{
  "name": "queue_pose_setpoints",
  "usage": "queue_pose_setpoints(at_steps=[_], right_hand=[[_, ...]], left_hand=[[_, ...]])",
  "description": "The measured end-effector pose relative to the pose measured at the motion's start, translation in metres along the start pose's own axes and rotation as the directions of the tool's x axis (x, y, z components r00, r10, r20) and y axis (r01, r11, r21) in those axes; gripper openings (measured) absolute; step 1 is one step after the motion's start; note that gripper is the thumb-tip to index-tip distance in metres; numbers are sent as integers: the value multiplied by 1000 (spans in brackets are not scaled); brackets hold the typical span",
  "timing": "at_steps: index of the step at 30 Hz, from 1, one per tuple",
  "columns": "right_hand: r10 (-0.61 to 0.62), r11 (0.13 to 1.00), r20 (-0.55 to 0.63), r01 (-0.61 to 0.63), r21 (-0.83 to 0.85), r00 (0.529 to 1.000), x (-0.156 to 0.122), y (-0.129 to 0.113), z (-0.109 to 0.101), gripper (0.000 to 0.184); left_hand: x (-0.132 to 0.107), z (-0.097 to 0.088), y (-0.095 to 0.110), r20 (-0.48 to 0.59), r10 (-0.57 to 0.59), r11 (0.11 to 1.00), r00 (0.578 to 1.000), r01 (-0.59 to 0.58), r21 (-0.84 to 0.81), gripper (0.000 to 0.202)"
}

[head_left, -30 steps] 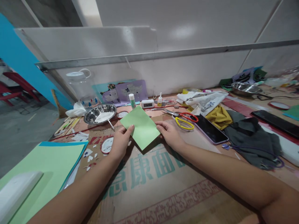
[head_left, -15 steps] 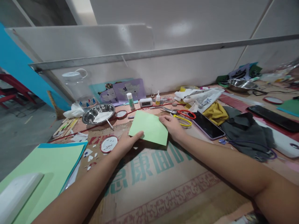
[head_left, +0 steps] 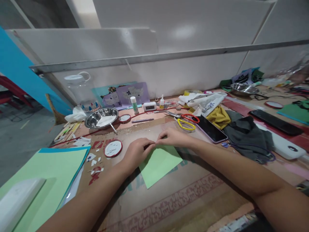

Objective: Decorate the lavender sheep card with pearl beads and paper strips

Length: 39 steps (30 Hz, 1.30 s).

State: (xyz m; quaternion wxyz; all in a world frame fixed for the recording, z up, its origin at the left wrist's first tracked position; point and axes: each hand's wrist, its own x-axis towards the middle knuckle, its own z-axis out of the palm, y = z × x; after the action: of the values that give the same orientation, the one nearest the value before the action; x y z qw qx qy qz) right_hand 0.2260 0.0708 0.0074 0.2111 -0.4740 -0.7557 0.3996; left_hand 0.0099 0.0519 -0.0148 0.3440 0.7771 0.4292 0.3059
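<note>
A light green sheet of paper (head_left: pixel 161 166) slants down toward me over the printed cardboard (head_left: pixel 173 196). At its far edge my left hand (head_left: pixel 140 149) pinches it, fingers closed. Right beside, my right hand (head_left: pixel 172 138) is closed on the same edge, the two sets of fingertips nearly touching. The fingers cover part of that edge. Left of my left hand lies a red-rimmed round lid (head_left: pixel 113 148) with small clear pieces on it. Beyond my right hand are scissors (head_left: pixel 184 120) with one red and one yellow handle.
At left, a white object (head_left: pixel 23 201) rests on larger green sheets (head_left: pixel 60 164). Behind stand a steel bowl (head_left: pixel 101 118), a clear jug (head_left: pixel 80 91), a glue stick (head_left: pixel 134 104) and a small clock (head_left: pixel 150 106). A phone (head_left: pixel 210 129) and grey cloth (head_left: pixel 248 138) lie at right.
The green paper has come down and nearer to me and turned. Both hands have moved together at its far edge, from opposite sides. A purple pen behind is now uncovered.
</note>
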Motion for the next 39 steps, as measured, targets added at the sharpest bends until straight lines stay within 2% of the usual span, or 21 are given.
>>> queue_pose_setpoints(at_steps=[4,7,12,16,19,21,25,29,32,35,39], right_hand=[[-92,991,-8,91,-96,996,-2,-3,8,21],[-87,985,22,89,-148,996,0,-1,1,25],[-47,982,-22,42,-186,999,4,14,-36,27],[36,973,-142,-67,-220,989,4,33,-68,32],[36,976,-185,-74,-205,982,3,41,-80,31],[41,978,-163,-73,-197,986,2,39,-79,32],[29,982,-76,-43,-182,997,0,22,-65,34],[3,990,-15,-5,-139,1000,-1,9,-53,35],[-4,992,6,5,-122,1000,0,7,-50,35],[-23,997,-22,21,-80,1000,0,9,-50,33],[68,998,9,-68,13,998,-1,15,-56,30]], left_hand=[[-1,0,5,34,38,993,999,-42,107,19],[1,-2,5,35,32,990,999,-37,137,23],[4,-5,-3,-21,4,991,1000,-1,134,24],[6,-7,-9,-69,-21,994,997,28,109,25],[7,-8,-13,-104,-30,996,994,38,83,25],[8,-7,-15,-128,-35,998,991,42,51,27],[7,-7,-15,-158,-49,999,986,49,-4,37],[7,-9,-11,-187,-25,999,982,31,28,28],[8,-11,-9,-237,-12,998,971,26,58,35],[8,-12,-11,-213,-28,999,977,35,32,29],[7,-10,-12,-213,-68,998,975,70,-2,30]])
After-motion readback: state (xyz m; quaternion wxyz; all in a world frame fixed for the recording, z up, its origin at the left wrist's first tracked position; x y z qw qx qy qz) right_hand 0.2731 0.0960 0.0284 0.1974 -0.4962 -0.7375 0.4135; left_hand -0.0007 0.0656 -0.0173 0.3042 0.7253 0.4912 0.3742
